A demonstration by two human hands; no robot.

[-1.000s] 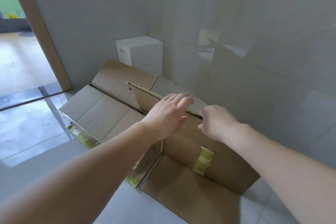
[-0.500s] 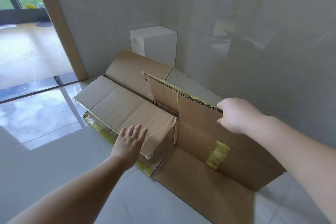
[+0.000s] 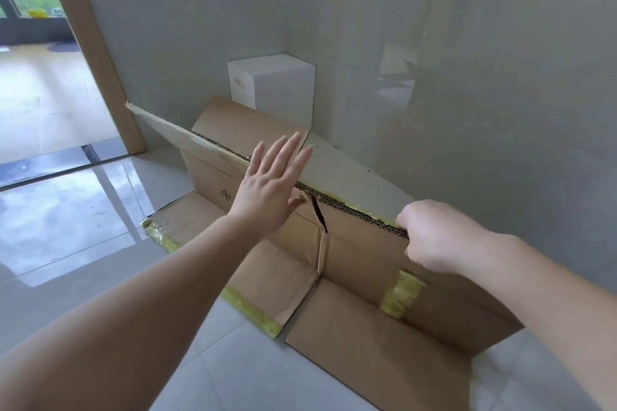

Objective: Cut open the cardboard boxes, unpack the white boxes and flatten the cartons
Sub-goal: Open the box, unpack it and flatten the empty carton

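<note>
A brown cardboard carton [image 3: 364,264], cut open and spread out with yellow tape on its edges, stands partly raised on the tiled floor by the wall. My right hand [image 3: 430,237] grips the carton's raised top edge. With straight, spread fingers, my left hand [image 3: 270,187] lies flat against the raised panel near a tear in the cardboard. A white box [image 3: 272,87] stands in the corner behind the carton. More flattened cardboard [image 3: 233,123] lies behind the raised panel.
Glossy grey tiled walls [image 3: 434,43] close off the back and right. A wooden door frame [image 3: 96,53] at the left opens onto another room. Shiny floor tiles [image 3: 83,227] stretch out left of the carton.
My left hand rose from the low left flap up to the raised panel. The left panel of the carton swung upright, and my right hand kept its grip on the top edge.
</note>
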